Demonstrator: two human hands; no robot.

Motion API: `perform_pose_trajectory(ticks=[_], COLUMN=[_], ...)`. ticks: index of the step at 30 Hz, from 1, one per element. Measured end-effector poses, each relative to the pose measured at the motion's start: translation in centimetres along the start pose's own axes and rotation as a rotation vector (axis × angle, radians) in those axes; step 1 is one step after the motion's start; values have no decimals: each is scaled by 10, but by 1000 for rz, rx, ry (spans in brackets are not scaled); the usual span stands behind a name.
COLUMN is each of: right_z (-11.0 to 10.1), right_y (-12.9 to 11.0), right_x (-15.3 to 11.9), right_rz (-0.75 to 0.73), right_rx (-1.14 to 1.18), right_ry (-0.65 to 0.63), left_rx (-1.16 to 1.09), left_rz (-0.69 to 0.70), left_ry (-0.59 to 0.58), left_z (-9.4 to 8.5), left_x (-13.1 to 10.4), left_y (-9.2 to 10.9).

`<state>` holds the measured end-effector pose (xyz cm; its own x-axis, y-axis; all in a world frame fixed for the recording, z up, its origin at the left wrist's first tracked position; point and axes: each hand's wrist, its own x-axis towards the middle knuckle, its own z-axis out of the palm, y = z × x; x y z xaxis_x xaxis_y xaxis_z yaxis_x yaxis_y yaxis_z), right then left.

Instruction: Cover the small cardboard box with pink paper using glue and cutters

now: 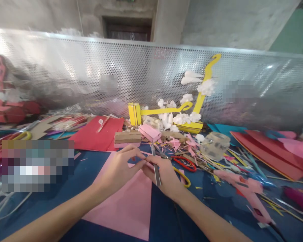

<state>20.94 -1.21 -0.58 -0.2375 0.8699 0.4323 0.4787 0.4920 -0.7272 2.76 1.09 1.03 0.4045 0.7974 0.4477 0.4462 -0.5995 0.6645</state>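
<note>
My left hand (121, 164) and my right hand (165, 174) meet at the fingertips above a pink paper sheet (133, 208). The left thumb and forefinger are pinched together; whatever lies between them is too small to make out. A slim silver metal tool (156, 169), like tweezers, is held in my right hand, its narrow end pointing away from me. Just beyond the fingers sit a pink paper-covered block (149, 132) and a cardboard block (127, 137) with a pink lower edge. Scissors with red and yellow handles (184, 163) lie beside the right hand.
Yellow paper stands with white fluffy pieces (206, 87) rise at the back before a perforated metal screen (141, 74). Red sheets (98, 132) lie left, paper scraps (175, 144) centre. A clear container (215, 146) and a pink glue gun (247, 191) are at right.
</note>
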Motion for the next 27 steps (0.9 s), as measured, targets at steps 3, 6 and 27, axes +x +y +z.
perform_pose_trajectory(ticks=[3,6,27], right_z=[1,-4,-18], right_y=[1,7,21], right_x=[1,2,1], right_rz=[38,42,-42], right_rx=[-44,-88,-473], right_ry=[-25,-73,63], left_rx=[-37,-69,-576], left_rz=[-33,-121,-284], left_ry=[19,58,106], left_z=[-7,-23,-36], left_x=[1,6,17], left_y=[-10,-22,-48])
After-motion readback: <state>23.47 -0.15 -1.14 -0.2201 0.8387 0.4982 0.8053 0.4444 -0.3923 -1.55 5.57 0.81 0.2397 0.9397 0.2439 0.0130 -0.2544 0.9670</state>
